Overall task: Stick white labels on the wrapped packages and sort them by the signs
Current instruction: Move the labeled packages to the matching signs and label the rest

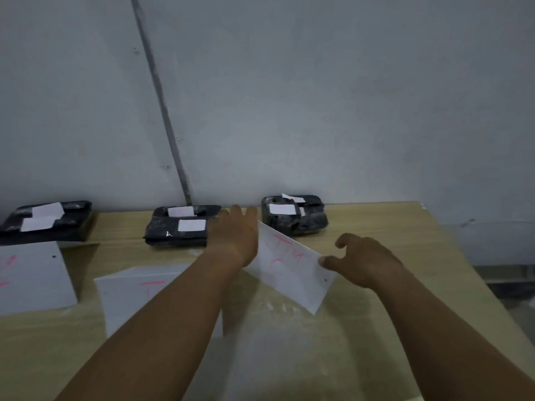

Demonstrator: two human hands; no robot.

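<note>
Three stacks of black wrapped packages with white labels lie along the back of the wooden table: a left stack (47, 219), a middle stack (179, 227) and a right stack (295, 214). White paper signs with pink writing sit in front of them: a left sign (31, 276), a middle sign (136, 293) and a right sign (292, 269). My left hand (236, 237) reaches forward with straight fingers beside the middle stack, touching the right sign's far edge. My right hand (362, 260) pinches the right sign's near right corner, which is tilted off the table.
A grey wall (318, 111) rises directly behind the table, with a thin conduit (162, 111) running down it. The table's right edge (469, 264) drops to a dim floor. A pale smear marks the tabletop (275, 328) near me.
</note>
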